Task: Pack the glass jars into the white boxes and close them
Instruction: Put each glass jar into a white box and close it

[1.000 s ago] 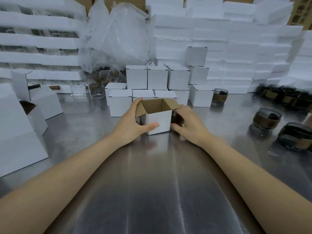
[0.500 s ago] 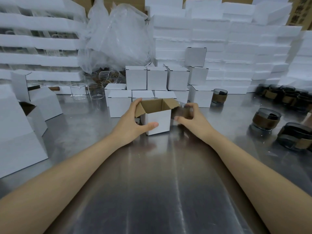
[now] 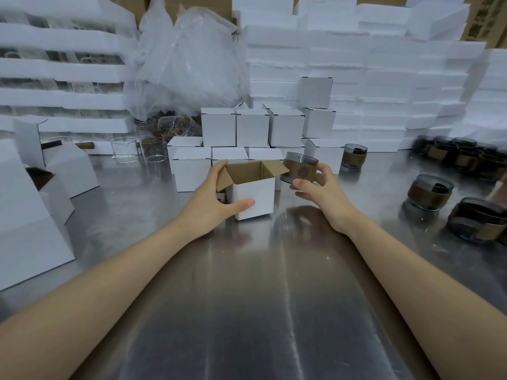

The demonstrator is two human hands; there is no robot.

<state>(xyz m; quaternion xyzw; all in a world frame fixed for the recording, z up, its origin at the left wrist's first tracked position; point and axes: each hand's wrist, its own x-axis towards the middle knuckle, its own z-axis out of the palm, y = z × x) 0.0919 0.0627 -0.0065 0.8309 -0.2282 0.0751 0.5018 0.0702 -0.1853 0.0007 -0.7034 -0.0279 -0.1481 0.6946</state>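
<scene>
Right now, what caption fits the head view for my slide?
Left hand steadies the open white box; right hand holds a glass jar beside it.

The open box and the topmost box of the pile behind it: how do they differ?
The open box has its flaps open, brown inside showing; the topmost box is shut, all white. The open box stands on the table, gripped by the left hand; the topmost box rests on another box, untouched. Both are white outside.
</scene>
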